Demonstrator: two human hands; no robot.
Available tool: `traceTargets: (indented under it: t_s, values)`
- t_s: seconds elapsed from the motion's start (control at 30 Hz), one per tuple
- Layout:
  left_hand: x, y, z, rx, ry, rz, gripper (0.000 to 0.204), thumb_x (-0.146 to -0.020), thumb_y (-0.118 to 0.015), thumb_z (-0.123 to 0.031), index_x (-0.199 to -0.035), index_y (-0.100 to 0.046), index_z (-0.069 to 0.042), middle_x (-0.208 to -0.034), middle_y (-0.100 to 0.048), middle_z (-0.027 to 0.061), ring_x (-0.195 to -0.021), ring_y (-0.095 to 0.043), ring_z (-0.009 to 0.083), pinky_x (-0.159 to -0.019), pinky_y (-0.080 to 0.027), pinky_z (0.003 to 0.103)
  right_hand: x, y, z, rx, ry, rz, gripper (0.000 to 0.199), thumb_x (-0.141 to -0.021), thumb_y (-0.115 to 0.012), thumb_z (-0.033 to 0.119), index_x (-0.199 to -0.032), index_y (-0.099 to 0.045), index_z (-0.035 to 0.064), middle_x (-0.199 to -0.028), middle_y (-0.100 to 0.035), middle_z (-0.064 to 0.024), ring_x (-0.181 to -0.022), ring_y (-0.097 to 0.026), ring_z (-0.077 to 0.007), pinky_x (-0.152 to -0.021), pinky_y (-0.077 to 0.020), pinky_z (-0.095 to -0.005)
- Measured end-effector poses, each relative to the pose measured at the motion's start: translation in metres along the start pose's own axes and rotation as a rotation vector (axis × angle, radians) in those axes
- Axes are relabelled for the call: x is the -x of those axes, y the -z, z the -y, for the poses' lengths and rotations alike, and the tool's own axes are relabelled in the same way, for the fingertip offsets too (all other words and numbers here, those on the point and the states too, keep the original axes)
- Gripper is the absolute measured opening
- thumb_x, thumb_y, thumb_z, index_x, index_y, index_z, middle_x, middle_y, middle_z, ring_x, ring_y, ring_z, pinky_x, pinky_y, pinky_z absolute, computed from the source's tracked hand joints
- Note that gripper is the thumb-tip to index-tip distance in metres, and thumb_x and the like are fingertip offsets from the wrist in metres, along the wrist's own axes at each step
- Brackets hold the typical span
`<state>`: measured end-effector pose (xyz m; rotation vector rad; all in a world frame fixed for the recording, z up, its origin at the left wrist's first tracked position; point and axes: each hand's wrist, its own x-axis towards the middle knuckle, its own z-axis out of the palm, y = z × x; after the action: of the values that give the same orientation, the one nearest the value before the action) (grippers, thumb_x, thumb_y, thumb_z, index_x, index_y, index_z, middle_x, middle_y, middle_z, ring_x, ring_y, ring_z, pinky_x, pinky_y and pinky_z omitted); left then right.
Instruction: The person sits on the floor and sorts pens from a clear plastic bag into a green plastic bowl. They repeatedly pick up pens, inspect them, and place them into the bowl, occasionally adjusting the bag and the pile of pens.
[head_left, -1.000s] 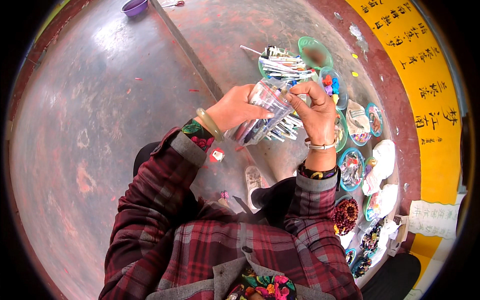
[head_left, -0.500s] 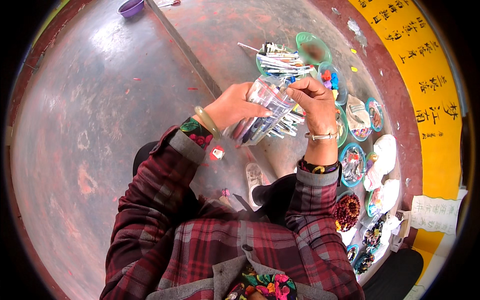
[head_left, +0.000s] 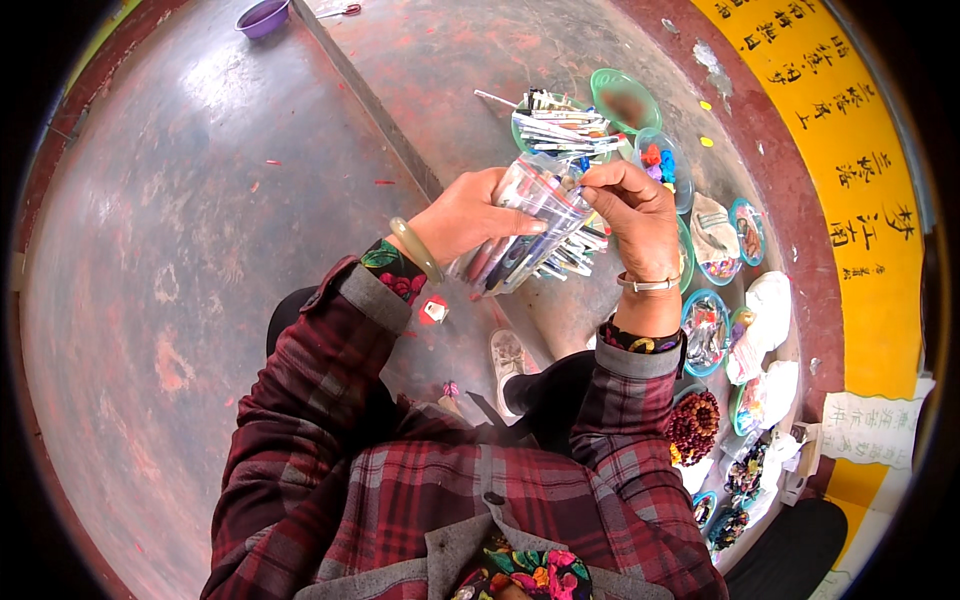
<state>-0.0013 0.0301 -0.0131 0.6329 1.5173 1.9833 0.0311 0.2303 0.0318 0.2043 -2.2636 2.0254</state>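
Note:
A clear zip bag [head_left: 530,215] full of pens hangs in front of me, its mouth toward the upper right. My left hand [head_left: 472,222] is closed round the bag's left side, thumb lying across the plastic. At the bag's upper right edge, my right hand [head_left: 635,215] pinches with thumb and forefinger; whether it grips the plastic rim or a pen end is too small to tell. Below and behind the bag, a bundle of white pens [head_left: 572,252] shows partly. Just beyond the hands, a green basket [head_left: 518,128] is heaped with more pens.
Along the right stand a green bowl [head_left: 625,100], a clear tub [head_left: 665,165] with coloured bits, a blue basket [head_left: 706,330] of small packets, and dark red bead strings [head_left: 693,425]. A purple basin [head_left: 263,18] sits far left. A red-and-white scrap [head_left: 433,310] lies on the floor.
My right hand has shifted slightly to the right and down at the bag's edge. The left hand and the bag stay nearly in place.

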Motion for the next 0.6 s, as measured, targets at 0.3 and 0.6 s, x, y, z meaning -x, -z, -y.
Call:
traceTargets:
  t_s: [0.3,0.6]
  values:
    - [0.001,0.001,0.0,-0.01,0.002,-0.002,0.036,-0.081,-0.066,-0.01,-0.112,-0.054,0.0,-0.097,-0.06,0.0019,-0.086,-0.054,0.0071,-0.075,-0.045,0.023,-0.004,0.008,-0.006,0.062,-0.025,0.166,0.008,-0.077,-0.064,-0.002,-0.084,-0.067,0.0002,-0.086,-0.063,-0.0021,-0.082,-0.057,-0.0109,-0.075,-0.0453,-0.0244]
    - [0.001,0.002,0.0,-0.042,0.02,-0.017,0.035,-0.081,-0.066,-0.01,-0.112,-0.054,0.0,-0.096,-0.061,0.0016,-0.084,-0.055,0.0067,-0.071,-0.046,0.022,-0.005,0.005,-0.003,0.184,0.074,0.159,0.017,-0.08,-0.067,0.015,-0.09,-0.069,0.0022,-0.112,-0.058,-0.0096,-0.103,-0.053,-0.0182,-0.085,-0.0419,-0.0309]
